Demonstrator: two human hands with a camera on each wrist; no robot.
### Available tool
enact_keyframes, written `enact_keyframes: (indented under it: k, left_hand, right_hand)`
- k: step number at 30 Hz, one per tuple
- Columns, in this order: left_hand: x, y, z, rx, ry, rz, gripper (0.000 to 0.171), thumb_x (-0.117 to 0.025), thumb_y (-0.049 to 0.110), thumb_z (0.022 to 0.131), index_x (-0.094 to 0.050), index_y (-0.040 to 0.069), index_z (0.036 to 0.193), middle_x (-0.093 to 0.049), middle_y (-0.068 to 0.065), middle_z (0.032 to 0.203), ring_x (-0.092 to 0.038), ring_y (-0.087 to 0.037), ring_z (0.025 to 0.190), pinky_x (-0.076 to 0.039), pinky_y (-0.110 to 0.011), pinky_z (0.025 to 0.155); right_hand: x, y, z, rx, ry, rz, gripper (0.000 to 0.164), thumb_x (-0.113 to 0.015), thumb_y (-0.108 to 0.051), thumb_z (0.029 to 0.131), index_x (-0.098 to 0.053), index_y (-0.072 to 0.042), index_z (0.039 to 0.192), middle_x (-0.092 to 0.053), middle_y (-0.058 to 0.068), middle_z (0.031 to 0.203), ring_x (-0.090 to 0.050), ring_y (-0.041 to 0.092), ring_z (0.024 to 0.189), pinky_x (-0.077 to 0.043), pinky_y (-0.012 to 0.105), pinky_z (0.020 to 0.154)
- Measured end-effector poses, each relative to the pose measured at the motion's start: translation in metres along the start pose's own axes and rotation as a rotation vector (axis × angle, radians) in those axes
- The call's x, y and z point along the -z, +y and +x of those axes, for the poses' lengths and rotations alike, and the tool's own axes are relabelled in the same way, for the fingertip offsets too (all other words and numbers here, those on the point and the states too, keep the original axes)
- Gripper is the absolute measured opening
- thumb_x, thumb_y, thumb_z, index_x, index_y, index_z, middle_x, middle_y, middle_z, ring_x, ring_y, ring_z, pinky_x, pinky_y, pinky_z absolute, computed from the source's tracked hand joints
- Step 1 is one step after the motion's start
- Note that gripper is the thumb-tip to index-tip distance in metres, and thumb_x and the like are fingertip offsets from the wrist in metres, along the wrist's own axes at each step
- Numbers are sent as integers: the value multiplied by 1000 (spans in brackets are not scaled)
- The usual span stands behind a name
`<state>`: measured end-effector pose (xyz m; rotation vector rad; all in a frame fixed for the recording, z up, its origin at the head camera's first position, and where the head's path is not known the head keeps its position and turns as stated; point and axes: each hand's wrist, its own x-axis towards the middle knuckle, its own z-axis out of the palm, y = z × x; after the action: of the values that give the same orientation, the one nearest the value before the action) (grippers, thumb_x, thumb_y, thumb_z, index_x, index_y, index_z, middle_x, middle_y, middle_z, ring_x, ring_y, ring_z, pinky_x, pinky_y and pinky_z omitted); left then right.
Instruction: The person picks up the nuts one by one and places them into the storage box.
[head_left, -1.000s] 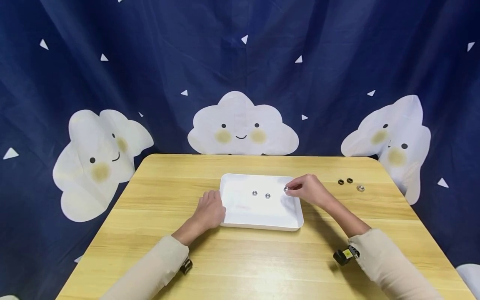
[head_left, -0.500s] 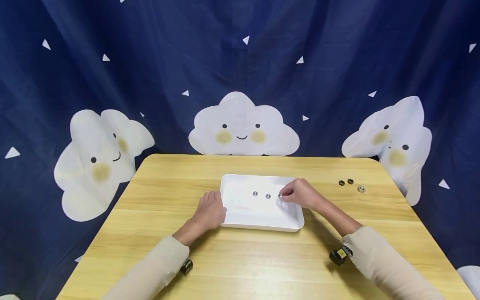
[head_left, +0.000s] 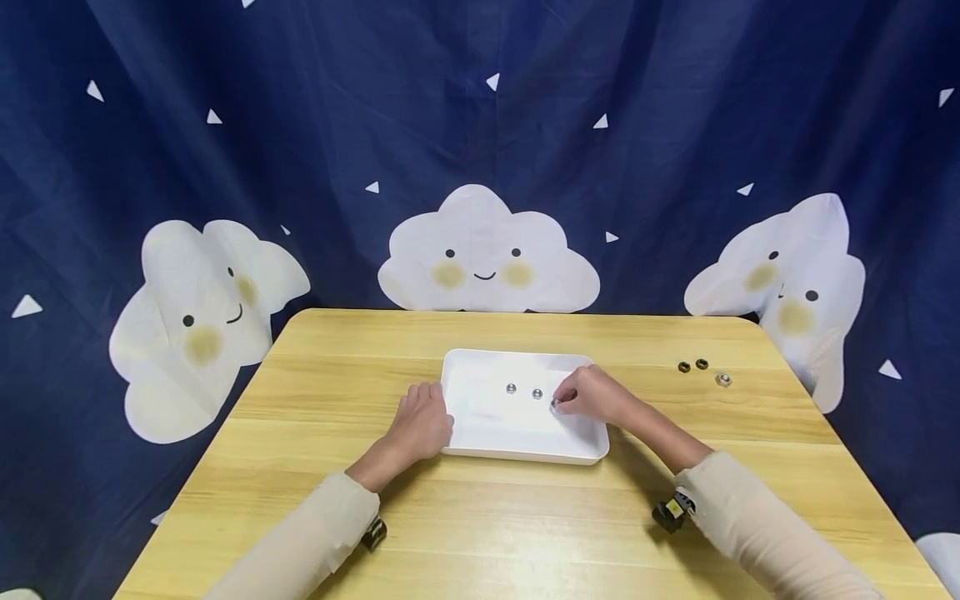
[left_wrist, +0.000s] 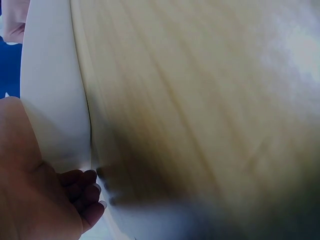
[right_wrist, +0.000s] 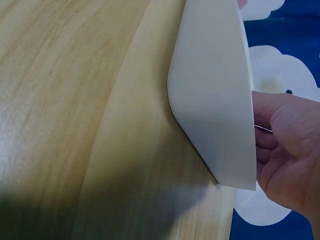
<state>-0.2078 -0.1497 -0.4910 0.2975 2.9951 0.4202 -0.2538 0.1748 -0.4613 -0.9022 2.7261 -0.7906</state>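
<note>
Pinching the metal nut [head_left: 555, 404] between thumb and fingertips, your right hand [head_left: 588, 393] is low inside the white tray [head_left: 495, 435], just right of two more nuts [head_left: 537, 394]; set it down flat and part your fingers gently, without nudging them. Your left hand [head_left: 423, 419], curled round the tray's left rim, should brace it level.

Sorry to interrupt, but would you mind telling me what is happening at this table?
A person's left hand grips the left end of a white tray, while the right hand pinches a small silver nut inside it. Two other silver nuts lie in the tray. Out on the table, to the right, are two dark nuts and one more light metal nut.
</note>
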Motion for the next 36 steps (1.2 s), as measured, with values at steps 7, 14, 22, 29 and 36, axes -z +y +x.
enact_keyframes:
  k: [7,14,22,29,36]
  left_hand:
    - [1,1,1,0,-5,4,23,-54,21,96,-47,1,106,-43,-9,95,-37,-28,91,-31,-36,77]
    - [1,1,0,2,-7,4,24,-54,22,97,-47,1,106,-43,-9,95,-37,-28,90,-31,-36,77]
    - [0,1,-1,-9,12,-6,23,-54,21,96,-47,1,105,-44,-9,94,-37,-28,90,-30,-35,76]
    - [-1,1,-1,-14,27,-5,22,-55,19,96,-47,1,103,-44,-10,93,-37,-27,88,-31,-35,75]
    - [0,1,-3,-8,17,-9,20,-54,20,96,-46,2,101,-43,-9,92,-36,-27,87,-29,-35,74]
  right_hand:
    - [-1,-1,1,-20,-28,-23,8,-80,-7,85,-83,-7,92,-81,3,88,-68,3,76,-55,20,70]
    - [-3,-3,4,-61,-55,-49,7,-81,-7,84,-83,-7,90,-80,3,88,-67,3,76,-56,22,73]
    - [-1,-6,6,-89,-86,-69,9,-82,-8,83,-82,-8,92,-80,1,87,-64,5,77,-57,25,76]
    - [-1,-6,7,-87,-91,-67,13,-84,-9,82,-81,-6,94,-79,1,86,-65,5,76,-56,23,73]
    - [4,-7,5,-92,-56,-38,20,-84,-12,84,-78,-2,100,-78,3,87,-66,8,79,-56,25,75]
